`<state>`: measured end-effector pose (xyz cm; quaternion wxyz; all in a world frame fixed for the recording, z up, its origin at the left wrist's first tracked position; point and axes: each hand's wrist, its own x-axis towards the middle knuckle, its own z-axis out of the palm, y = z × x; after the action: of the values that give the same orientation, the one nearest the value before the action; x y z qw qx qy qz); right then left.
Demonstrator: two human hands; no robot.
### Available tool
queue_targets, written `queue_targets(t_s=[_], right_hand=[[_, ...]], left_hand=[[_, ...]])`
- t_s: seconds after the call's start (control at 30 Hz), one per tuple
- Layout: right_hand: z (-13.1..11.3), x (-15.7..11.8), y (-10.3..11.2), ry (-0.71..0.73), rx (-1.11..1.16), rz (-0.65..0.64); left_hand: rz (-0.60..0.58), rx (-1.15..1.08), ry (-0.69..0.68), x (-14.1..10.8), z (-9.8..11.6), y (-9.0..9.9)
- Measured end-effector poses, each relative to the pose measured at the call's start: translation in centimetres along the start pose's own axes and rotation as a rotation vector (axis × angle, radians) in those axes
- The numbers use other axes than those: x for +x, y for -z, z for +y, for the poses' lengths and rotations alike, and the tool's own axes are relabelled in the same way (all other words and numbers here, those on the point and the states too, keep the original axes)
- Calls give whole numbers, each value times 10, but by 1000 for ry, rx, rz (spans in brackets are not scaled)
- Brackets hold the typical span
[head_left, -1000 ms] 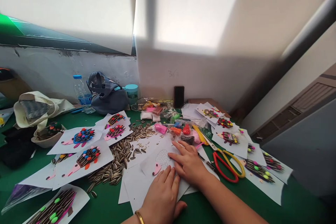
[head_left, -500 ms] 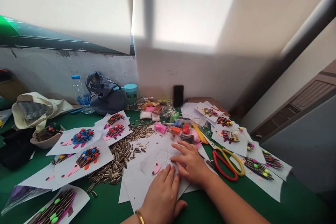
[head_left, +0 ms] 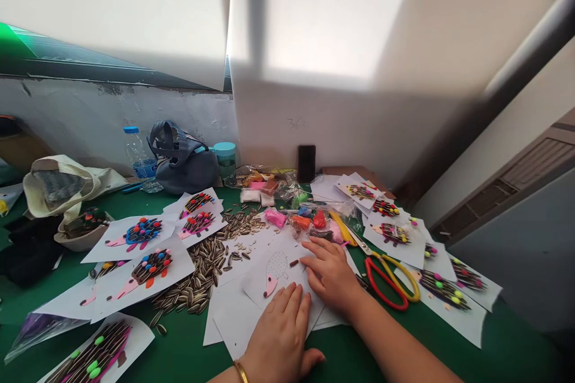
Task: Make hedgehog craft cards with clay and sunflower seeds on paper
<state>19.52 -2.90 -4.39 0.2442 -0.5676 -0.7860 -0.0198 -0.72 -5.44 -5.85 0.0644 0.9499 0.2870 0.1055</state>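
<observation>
A white sheet (head_left: 258, 278) bears a drawn hedgehog (head_left: 277, 266) with a pink clay face (head_left: 270, 286). My left hand (head_left: 283, 329) lies flat on the sheet's lower part, fingers stretched out just below the drawing. To the right of the drawing, my right hand (head_left: 330, 272) rests on the paper with its fingers spread. A small dark brown clay piece (head_left: 294, 263) lies on the paper between the drawing and my right fingertips. Neither hand holds anything.
Sunflower seeds (head_left: 197, 278) lie left of the paper. Red and yellow scissors (head_left: 389, 278) are at right. Behind are clay packets (head_left: 275, 217), a phone (head_left: 306, 163), a bottle (head_left: 140, 161) and a bag (head_left: 186, 167). Decorated hedgehog cards (head_left: 157, 287) lie on both sides.
My right hand has moved slightly right, away from the drawing, and the brown clay piece now shows. My left hand has shifted slightly right, with its fingers still flat on the paper.
</observation>
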Motion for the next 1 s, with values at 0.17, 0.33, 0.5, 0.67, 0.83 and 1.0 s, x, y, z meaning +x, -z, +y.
queue_targets(t_s=[0.17,0.33,0.5,0.67,0.83,1.0], right_hand=[[-6,3,-4,28,-32,-99],[-8,6,-6,-2,-37,-127],[-7,6,-3,-5,-18,-97],[-8,7,-4,-5,-14,-61],[-9,5,-1,1,3,-5],[-12,6,-7,42,-21,-86]], left_hand=[[-29,22,-18,1,1,4],[-75,39,-8,4,2,10],[-101,15,-10,4,4,14],[-104,21,-1,3,3,11],[-86,31,-8,2,2,7],[-69,39,-7,4,2,7]])
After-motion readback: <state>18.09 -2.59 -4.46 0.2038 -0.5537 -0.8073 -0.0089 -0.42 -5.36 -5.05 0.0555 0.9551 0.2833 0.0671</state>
